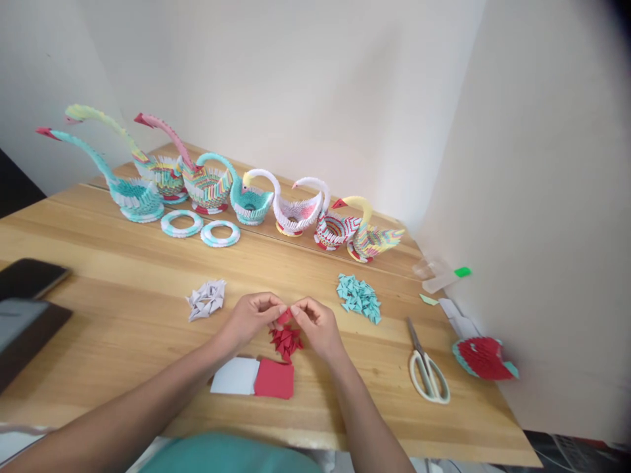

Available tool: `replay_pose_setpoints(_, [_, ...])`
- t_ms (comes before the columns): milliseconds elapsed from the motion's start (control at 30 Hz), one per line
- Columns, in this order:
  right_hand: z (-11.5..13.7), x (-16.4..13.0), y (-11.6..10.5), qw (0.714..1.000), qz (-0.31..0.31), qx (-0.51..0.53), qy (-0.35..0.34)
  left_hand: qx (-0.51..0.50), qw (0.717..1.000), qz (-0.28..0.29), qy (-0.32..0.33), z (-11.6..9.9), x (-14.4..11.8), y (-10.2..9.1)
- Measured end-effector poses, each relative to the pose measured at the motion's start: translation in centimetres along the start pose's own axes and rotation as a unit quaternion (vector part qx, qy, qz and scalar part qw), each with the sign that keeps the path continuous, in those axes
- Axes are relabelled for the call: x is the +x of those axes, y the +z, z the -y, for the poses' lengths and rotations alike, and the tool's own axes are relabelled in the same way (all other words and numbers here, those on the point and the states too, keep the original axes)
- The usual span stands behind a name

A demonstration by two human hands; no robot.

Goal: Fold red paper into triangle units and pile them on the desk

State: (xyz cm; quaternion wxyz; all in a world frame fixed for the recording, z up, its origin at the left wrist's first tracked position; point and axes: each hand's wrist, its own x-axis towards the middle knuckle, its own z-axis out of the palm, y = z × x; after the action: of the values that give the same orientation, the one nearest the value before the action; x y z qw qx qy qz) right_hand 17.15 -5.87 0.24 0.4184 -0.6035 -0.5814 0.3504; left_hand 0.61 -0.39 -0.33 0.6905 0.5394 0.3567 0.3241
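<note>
a small red paper piece [284,316] is pinched between left hand [254,316] and right hand [317,323], at 12 o'clock of the red folded pile [286,341] on the tabletop [123,309]; folding step judged underway; a firm crease is needed next.

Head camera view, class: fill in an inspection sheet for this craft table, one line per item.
Surface: wooden table, against pale walls.
Job's things: small red paper piece pinched between both hands; pile of folded red pieces below; red paper squares and white paper squares stacked near the front edge.
Clutter: white folded pieces, teal folded pieces, scissors, two paper rings, row of paper swans, a red and teal paper part, dark phone.
Fingers: left hand and right hand both closed on the piece.
Cables: nothing seen.
Surroundings: room corner, bare walls.
</note>
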Motion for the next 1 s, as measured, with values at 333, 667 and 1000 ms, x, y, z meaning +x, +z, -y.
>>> replay_pose_setpoints(333, [0.8,0.0,-1.7,0.990,-0.024,-0.092,-0.106,0.187,0.977,0.013,0.101,-0.3,-1.2,0.8])
replay_pose_setpoints(667, [0.7,0.0,-0.9,0.999,-0.013,0.021,-0.031,-0.004,0.998,-0.023,0.050,0.1,-0.3,0.2])
replay_pose_setpoints(1000, [0.2,0.3,-0.6,0.996,-0.016,0.088,0.003,0.020,0.999,-0.004,0.048,0.0,-0.5,0.6])
